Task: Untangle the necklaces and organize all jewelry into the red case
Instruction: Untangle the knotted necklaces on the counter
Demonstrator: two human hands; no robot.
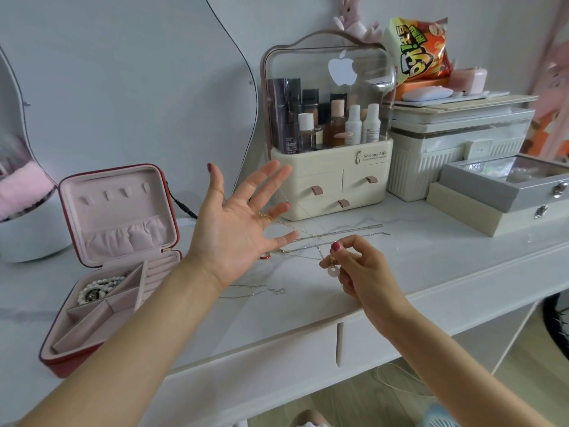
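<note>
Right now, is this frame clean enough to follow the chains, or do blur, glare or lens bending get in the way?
Head view: soft even light, hands sharp; the thin chains are faint against the pale tabletop; the edges smear, notably the pink blur at right; the wide lens bows the table edge; glare whitens the clear lid of the makeup box.

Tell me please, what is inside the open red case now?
The red case holds a pearl necklace in its back left compartment. The other compartments in view look empty. The left arm covers the front right part, so that part cannot be seen.

Cosmetics organizer [331, 177] beside white bin [431, 155], snack bag [421, 47] atop
</note>
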